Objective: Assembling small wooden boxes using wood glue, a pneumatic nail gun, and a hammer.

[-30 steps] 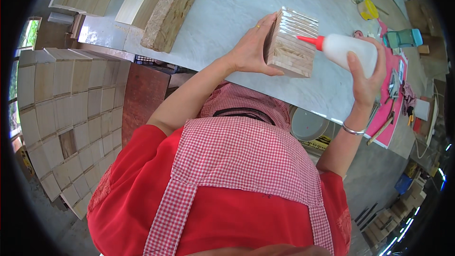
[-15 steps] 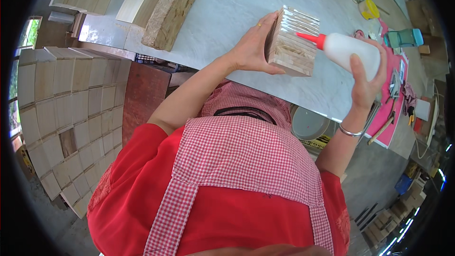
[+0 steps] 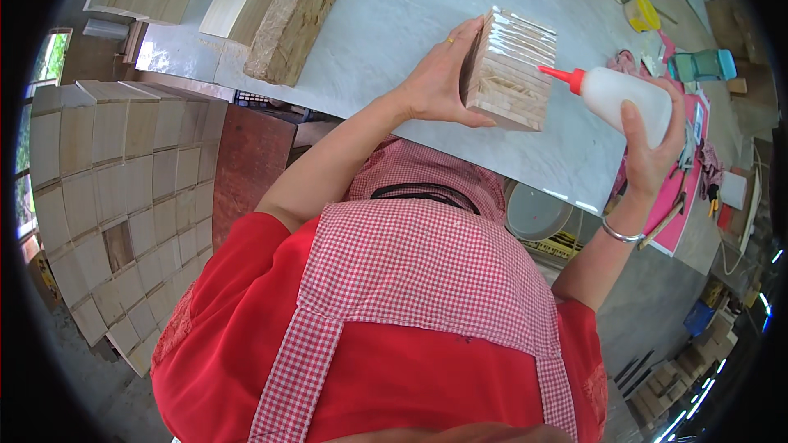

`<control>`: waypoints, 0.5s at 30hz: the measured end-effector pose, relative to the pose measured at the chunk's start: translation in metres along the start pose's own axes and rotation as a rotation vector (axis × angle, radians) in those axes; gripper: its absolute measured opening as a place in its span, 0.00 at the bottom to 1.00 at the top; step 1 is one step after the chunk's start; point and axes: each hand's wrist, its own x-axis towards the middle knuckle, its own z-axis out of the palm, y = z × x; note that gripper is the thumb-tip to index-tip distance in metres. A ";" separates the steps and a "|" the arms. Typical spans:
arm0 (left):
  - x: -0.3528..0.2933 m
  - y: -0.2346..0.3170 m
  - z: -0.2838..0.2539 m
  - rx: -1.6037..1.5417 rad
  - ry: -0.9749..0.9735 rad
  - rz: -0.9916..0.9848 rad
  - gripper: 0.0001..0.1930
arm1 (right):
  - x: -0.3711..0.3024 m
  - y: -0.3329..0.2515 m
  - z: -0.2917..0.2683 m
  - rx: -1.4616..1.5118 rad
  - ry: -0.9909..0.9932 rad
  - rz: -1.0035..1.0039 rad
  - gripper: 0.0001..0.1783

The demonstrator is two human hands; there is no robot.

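My left hand (image 3: 447, 74) grips a stack of thin wooden boards (image 3: 513, 86) from its left side, thumb low and fingers near the top. White glue lines run across the upper edges of the boards; the lower edges look bare. In my right hand (image 3: 652, 135) is a white squeeze bottle (image 3: 620, 98) with a red nozzle, lying nearly level. Its tip points left, at the right edge of the stack; whether it touches the wood I cannot tell.
The pale worktable (image 3: 386, 41) carries a rough wood block (image 3: 295, 20) and lighter boards at the left. A yellow tub (image 3: 640, 14) and a teal-lidded container (image 3: 704, 65) stand at the right, near a pink mat with tools. Stacked wood pieces (image 3: 123, 189) rise at the far left.
My right hand has drawn the bottle to the right, so its nozzle moved from mid-stack to the right edge. Another glue line shows. My left hand holds nearly still.
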 end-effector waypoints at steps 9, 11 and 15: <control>0.000 -0.001 0.001 0.003 0.004 0.015 0.71 | -0.008 -0.010 0.012 0.091 0.038 0.029 0.26; 0.001 0.000 0.001 -0.003 0.002 0.014 0.71 | -0.005 -0.009 0.027 0.097 -0.002 0.005 0.26; 0.002 0.001 -0.001 0.005 -0.030 0.019 0.71 | -0.001 -0.012 0.041 0.097 -0.063 0.016 0.25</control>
